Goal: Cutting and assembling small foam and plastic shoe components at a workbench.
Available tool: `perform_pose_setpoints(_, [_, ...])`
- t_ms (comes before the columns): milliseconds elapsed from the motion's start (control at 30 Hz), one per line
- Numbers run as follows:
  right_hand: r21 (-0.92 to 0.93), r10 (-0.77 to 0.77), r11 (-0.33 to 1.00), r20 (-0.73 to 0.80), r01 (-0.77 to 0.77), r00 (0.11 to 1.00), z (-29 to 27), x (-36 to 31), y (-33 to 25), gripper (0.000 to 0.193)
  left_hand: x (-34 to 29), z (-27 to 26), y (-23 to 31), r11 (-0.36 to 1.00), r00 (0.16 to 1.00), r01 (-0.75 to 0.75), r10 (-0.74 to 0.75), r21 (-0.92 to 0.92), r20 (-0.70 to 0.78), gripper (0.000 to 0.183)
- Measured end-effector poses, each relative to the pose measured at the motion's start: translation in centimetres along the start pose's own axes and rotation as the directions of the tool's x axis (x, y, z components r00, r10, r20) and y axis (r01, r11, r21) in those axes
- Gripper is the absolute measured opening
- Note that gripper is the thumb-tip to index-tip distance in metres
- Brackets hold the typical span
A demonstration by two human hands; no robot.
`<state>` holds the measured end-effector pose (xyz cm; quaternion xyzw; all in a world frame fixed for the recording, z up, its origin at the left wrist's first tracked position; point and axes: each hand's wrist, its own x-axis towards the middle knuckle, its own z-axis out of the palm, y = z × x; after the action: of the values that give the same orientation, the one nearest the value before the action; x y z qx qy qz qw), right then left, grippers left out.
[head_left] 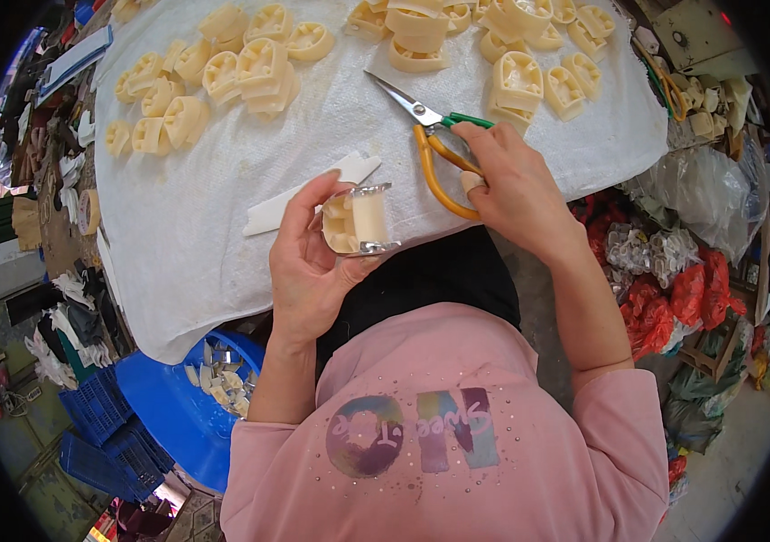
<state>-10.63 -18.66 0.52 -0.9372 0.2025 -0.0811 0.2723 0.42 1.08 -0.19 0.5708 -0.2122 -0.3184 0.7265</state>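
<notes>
Above the table's near edge, my left hand (pixel 303 280) pinches a cream plastic part (pixel 353 221) between thumb and fingers. This part is hollow, with inner ribs on one side and shiny silver trim along two of its edges. To the right, my right hand (pixel 516 185) has its fingers closed around a pair of scissors (pixel 424 117). These have orange loop handles with green near the pivot, and their blades point to the far left. A flat white strip (pixel 290 203) lies on the table just beyond my left hand.
Many similar cream parts (pixel 258 72) lie in groups and stacks along the far side of the white-cloth-covered table (pixel 222 181). A blue basin (pixel 163 397) holding small cream and silver pieces stands lower left, beside blue crates (pixel 100 406). Red plastic bags (pixel 674 298) lie at right.
</notes>
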Motion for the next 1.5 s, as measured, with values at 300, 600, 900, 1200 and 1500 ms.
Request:
perform_pose_setpoints(300, [0.625, 0.267, 0.776, -0.204, -0.085, 0.942, 0.4, -5.1, 0.8, 0.064, 0.4, -1.4, -0.5, 0.977, 0.996, -0.079, 0.072, 0.2, 0.044, 0.07])
perform_pose_setpoints(600, [0.956, 0.285, -0.261, -0.057, 0.135, 0.957, -1.2, -4.1, 0.8, 0.074, 1.4, 3.1, -1.6, 0.48, 0.906, -0.416, 0.287, 0.772, 0.31, 0.066])
perform_pose_setpoints(900, [0.974, 0.258, 0.002, -0.219, 0.226, 0.941, -0.8, -2.7, -0.1, 0.063, 1.5, 3.6, -2.2, 0.414, 0.935, -0.351, 0.116, 0.84, 0.334, 0.067])
perform_pose_setpoints(1200, [0.914, 0.268, -0.02, -0.385, 0.405, 0.883, 3.5, -1.2, 0.2, 0.048, 1.4, 3.7, -2.4, 0.474, 0.961, -0.274, 0.104, 0.837, 0.256, 0.057])
perform_pose_setpoints(1500, [0.876, 0.282, -0.212, -0.37, 0.433, 0.885, 2.4, -0.6, 0.3, 0.04, 1.7, 3.5, -2.3, 0.498, 0.96, -0.274, 0.099, 0.823, 0.261, 0.059])
